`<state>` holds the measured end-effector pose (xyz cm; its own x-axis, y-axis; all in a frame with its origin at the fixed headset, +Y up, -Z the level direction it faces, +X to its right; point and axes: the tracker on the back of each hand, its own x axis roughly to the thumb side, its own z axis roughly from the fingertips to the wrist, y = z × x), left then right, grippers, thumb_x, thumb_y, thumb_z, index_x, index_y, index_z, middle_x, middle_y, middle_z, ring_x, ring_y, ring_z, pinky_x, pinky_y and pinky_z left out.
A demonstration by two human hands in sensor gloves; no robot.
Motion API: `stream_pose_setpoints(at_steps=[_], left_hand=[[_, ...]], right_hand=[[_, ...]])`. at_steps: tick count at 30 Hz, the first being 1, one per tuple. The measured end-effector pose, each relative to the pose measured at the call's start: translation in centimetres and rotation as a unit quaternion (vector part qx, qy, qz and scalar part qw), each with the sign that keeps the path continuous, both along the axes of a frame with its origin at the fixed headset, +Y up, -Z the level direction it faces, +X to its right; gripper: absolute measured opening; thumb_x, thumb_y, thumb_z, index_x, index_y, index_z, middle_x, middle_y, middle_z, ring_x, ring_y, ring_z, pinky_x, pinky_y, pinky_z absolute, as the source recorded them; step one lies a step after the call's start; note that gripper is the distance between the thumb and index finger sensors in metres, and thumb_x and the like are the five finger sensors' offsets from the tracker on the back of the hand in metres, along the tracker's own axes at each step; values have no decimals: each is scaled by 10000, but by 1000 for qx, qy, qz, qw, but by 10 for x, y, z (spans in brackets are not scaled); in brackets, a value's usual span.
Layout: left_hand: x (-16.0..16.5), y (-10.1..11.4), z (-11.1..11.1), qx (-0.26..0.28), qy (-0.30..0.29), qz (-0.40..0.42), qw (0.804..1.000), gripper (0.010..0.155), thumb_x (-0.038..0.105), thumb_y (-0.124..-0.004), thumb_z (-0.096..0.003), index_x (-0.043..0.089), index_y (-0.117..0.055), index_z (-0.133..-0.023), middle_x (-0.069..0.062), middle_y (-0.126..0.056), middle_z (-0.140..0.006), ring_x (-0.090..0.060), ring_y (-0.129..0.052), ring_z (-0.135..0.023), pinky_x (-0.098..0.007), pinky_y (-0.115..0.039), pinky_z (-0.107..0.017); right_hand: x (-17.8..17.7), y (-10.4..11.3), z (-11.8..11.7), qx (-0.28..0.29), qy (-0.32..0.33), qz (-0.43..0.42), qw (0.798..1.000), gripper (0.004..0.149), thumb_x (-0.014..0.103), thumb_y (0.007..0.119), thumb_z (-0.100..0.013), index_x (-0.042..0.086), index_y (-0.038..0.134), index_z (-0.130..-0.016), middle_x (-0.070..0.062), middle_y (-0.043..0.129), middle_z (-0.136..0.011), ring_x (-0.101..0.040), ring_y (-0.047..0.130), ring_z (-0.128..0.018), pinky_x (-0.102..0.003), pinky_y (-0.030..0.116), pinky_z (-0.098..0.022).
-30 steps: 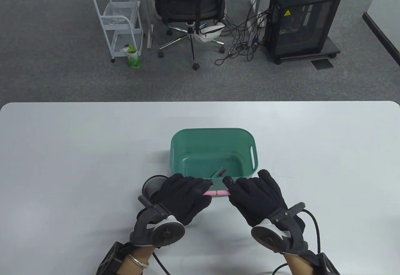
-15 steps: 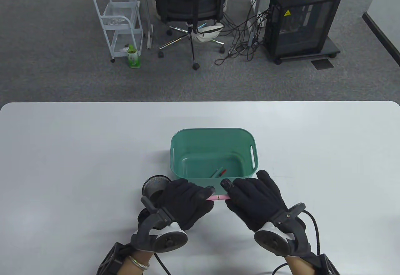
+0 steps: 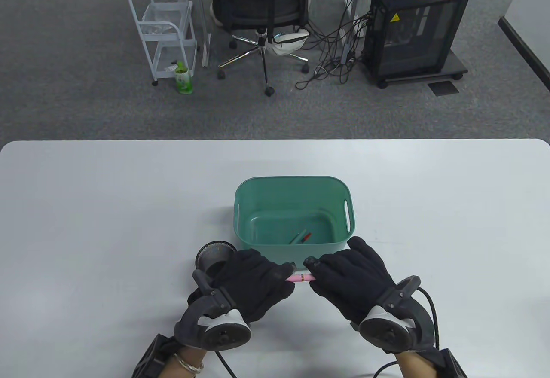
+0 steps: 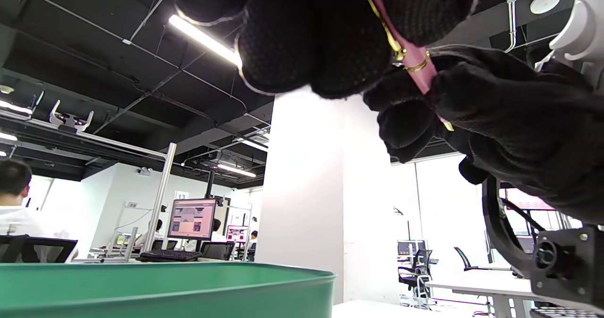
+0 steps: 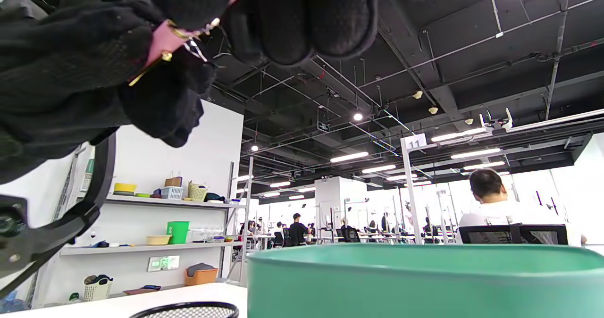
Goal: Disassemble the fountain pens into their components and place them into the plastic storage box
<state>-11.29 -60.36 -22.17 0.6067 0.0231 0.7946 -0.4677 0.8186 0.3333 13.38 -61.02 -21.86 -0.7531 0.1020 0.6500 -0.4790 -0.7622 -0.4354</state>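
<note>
Both hands point(image 3: 296, 281) curled round pen point(image 3: 299, 278)

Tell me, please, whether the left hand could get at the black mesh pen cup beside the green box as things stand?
Probably not right away: the left hand is gripping the pink pen together with the right hand. The mesh pen cup stands just beyond its knuckles, nothing between, so it could once it lets go.

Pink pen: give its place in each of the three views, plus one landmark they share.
Table view: pink pen bottom centre, held between both hands.
Left wrist view: top right, slanting down between gloved fingers.
Right wrist view: top left, between the gloves.
Shared landmark: green storage box, rim along the bottom of both wrist views.
</note>
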Motion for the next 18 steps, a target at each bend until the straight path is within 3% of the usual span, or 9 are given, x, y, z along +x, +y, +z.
stream_pose_setpoints(at_steps=[3, 5, 6, 9, 18], left_hand=[[-1, 1, 0, -2, -2, 1, 1000, 474, 431, -704, -656, 90, -910, -913, 16, -1003, -672, -182, -958, -617, -462, -689, -704], [-18, 4, -4, 5, 53, 7, 999, 472, 429, -701, -650, 88, -912, -900, 25, -1001, -653, -175, -959, -603, -454, -694, -702], [-31, 8, -7, -8, 49, 17, 999, 471, 430, -700, -656, 91, -909, -907, 25, -1000, -660, -177, -958, -608, -456, -692, -702], [-47, 14, -6, -13, 69, 46, 996, 472, 427, -703, -666, 87, -901, -927, 14, -1002, -688, -193, -958, -635, -469, -682, -706], [-37, 11, -6, 5, 75, 35, 997, 470, 437, -696, -666, 107, -890, -938, 23, -1005, -721, -188, -967, -660, -465, -691, -705]], right_hand=[[0, 0, 0, 0, 2, 1, 1000, 447, 470, 723, -559, 306, 849, -956, 73, 839, -878, -133, 831, -796, -527, 531, -810], [15, 4, -3, 33, -53, 2, 998, 441, 453, 732, -551, 303, 848, -950, 87, 836, -877, -128, 834, -795, -513, 546, -808], [30, 10, -4, 34, -76, 5, 996, 441, 468, 724, -554, 322, 844, -953, 94, 839, -881, -112, 841, -799, -507, 564, -805], [44, 19, -4, 8, -64, -50, 997, 441, 449, 730, -573, 295, 835, -973, 50, 824, -903, -148, 819, -820, -528, 522, -814], [44, 20, -2, 30, -75, -46, 996, 444, 465, 726, -570, 310, 833, -972, 82, 832, -895, -138, 830, -812, -524, 537, -809]])
